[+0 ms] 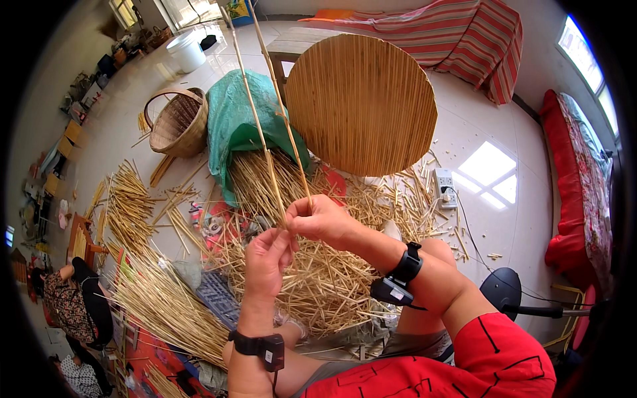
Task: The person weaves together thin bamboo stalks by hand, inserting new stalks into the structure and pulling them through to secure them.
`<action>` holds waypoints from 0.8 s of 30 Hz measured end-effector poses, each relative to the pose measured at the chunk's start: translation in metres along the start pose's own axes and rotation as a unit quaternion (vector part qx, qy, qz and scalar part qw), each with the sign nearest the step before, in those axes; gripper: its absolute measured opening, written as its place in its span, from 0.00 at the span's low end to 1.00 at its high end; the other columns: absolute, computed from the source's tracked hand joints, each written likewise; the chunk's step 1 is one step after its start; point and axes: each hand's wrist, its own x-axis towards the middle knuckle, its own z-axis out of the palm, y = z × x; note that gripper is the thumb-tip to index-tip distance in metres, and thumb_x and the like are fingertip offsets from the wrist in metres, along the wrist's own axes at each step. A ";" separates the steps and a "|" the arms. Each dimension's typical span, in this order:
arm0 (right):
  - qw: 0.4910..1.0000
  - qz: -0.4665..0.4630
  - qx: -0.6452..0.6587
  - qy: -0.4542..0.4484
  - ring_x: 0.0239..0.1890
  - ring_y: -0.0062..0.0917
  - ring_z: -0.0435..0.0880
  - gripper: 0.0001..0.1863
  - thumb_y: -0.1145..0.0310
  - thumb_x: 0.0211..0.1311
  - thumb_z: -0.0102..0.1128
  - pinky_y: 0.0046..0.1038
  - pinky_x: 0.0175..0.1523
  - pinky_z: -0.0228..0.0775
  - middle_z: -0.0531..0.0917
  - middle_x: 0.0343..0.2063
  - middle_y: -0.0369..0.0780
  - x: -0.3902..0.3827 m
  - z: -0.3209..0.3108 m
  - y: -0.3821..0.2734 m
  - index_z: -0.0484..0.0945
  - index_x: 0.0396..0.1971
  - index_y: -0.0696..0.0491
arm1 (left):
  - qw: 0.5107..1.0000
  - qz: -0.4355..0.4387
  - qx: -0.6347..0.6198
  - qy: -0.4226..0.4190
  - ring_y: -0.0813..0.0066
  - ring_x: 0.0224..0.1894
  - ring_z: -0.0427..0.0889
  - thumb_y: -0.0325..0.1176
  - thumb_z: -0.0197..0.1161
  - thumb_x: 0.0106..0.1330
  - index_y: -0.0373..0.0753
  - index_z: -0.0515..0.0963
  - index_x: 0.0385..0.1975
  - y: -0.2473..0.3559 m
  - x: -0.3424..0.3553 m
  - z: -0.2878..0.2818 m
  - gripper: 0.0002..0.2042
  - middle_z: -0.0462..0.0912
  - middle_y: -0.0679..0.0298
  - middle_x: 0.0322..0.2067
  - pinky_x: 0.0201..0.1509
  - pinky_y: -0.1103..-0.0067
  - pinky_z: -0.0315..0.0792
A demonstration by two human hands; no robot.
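My left hand (269, 259) and my right hand (318, 219) meet low in the middle, fingers pinched on two long, thin straw stalks. The paler stalk (260, 132) runs down to where my fingertips touch; the other stalk (285, 119) enters my right hand. Both lean up and away past a green woven sack (235, 99) with a bundle of straw (255, 182) spilling from its mouth. Below my hands lies a loose heap of short straw pieces (312, 278). Which fingers grip which stalk at the join is partly hidden.
A round slatted board (361, 99) stands beyond my hands, with a handled basket (176, 129) left of the sack. Long straw bundles (166, 305) lie at left, near co-workers (83, 312). A power strip (443, 189) with a cord and a red-covered seat (564, 186) are at right.
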 end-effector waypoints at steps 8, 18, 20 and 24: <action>0.999 -0.007 0.044 -0.005 0.18 0.15 0.76 0.06 0.69 0.55 0.59 0.14 0.21 0.57 0.79 0.18 0.36 0.000 0.003 0.002 0.75 0.27 0.57 | 0.999 0.005 -0.045 -0.020 0.91 0.17 0.65 0.35 0.57 0.67 0.36 0.77 0.35 0.001 -0.003 0.004 0.08 0.78 0.67 0.23 0.19 0.94 0.56; 0.998 -0.019 0.057 0.000 0.20 0.15 0.78 0.06 0.70 0.56 0.57 0.14 0.23 0.59 0.80 0.21 0.36 0.001 0.002 0.004 0.75 0.28 0.58 | 0.997 -0.019 -0.071 -0.033 0.91 0.17 0.64 0.37 0.55 0.69 0.36 0.76 0.36 0.001 -0.002 0.003 0.10 0.75 0.69 0.23 0.21 0.91 0.59; 0.998 -0.014 0.059 -0.001 0.20 0.15 0.78 0.06 0.70 0.57 0.57 0.14 0.23 0.59 0.80 0.21 0.36 0.000 0.004 0.001 0.75 0.28 0.58 | 0.994 -0.032 -0.099 -0.046 0.90 0.17 0.63 0.37 0.54 0.69 0.36 0.75 0.36 0.000 -0.002 0.001 0.10 0.74 0.69 0.23 0.21 0.91 0.59; 0.999 -0.025 0.043 -0.007 0.20 0.14 0.77 0.06 0.70 0.58 0.57 0.14 0.23 0.59 0.80 0.21 0.35 0.001 0.003 0.003 0.75 0.28 0.57 | 0.989 -0.046 -0.127 -0.058 0.90 0.17 0.62 0.37 0.53 0.69 0.36 0.73 0.35 0.000 -0.002 0.000 0.10 0.71 0.69 0.23 0.23 0.91 0.59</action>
